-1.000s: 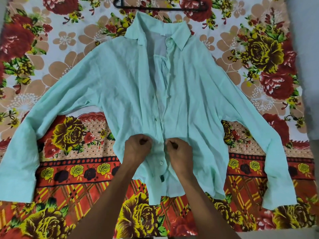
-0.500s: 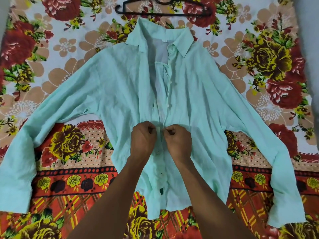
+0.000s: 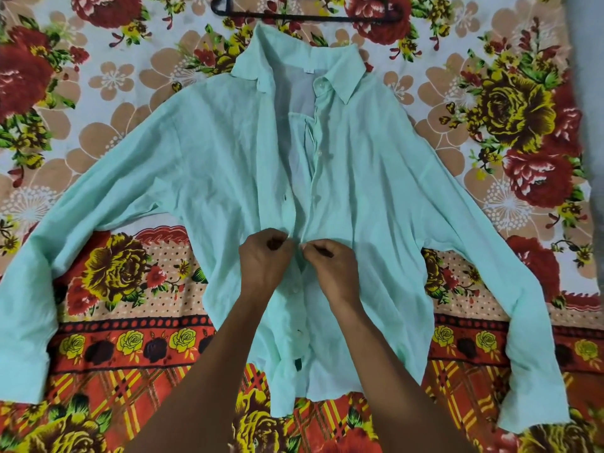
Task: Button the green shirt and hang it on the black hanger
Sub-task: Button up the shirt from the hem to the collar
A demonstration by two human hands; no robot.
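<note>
The pale green shirt (image 3: 376,178) lies flat and face up on the bedsheet, sleeves spread to both sides, collar at the far end. Its front is closed below my hands and gapes open from there up to the collar. My left hand (image 3: 264,256) pinches the left front edge at mid-chest. My right hand (image 3: 330,259) pinches the right front edge beside it; the two hands nearly touch. The black hanger (image 3: 304,16) lies just beyond the collar, partly cut off by the top edge of the view.
A floral bedsheet (image 3: 108,103) in red, yellow and beige covers the whole surface. A grey strip (image 3: 591,93) runs down the far right edge of the view. Both cuffs reach close to the sheet's near corners.
Both hands have moved up the shirt front from near the hem to mid-chest, staying close together on the placket. The shirt's lower front now lies closed.
</note>
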